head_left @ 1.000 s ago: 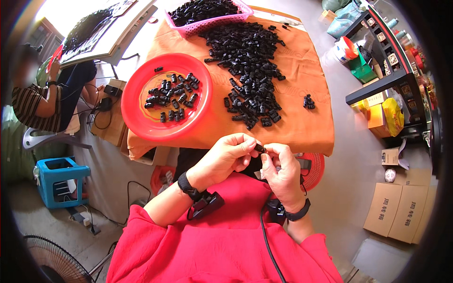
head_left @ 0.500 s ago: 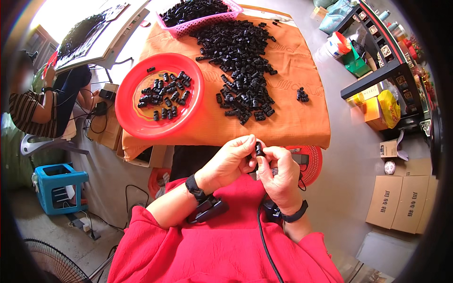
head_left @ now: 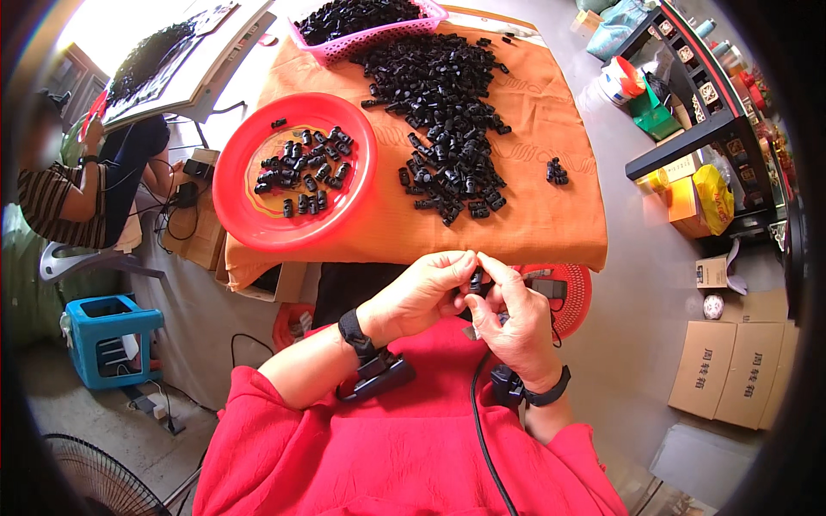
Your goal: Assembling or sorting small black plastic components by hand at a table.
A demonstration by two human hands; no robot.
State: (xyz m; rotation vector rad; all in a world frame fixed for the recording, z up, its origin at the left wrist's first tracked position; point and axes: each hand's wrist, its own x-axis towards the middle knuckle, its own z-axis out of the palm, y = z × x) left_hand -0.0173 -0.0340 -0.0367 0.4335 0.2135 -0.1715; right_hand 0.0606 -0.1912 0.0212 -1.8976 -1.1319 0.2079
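My left hand (head_left: 422,294) and my right hand (head_left: 509,313) meet just below the near edge of the orange-covered table (head_left: 533,224). Both pinch one small black plastic part (head_left: 476,280) between their fingertips. Each wrist wears a black band with a small device. A large pile of the same black parts (head_left: 443,129) lies on the cloth ahead. To its left a red round plate (head_left: 249,215) holds several more. A pink basket (head_left: 370,21) full of parts stands at the far edge.
A few black parts (head_left: 557,172) lie apart at the right of the cloth. Another person (head_left: 77,189) sits at the left by a second table. A blue stool (head_left: 107,335), a fan (head_left: 95,477), cardboard boxes (head_left: 731,365) and a dark shelf (head_left: 705,95) surround me.
My hands have stayed together on the small black part, with the fingers shifting slightly. The view has tilted, so the table appears a little further up.
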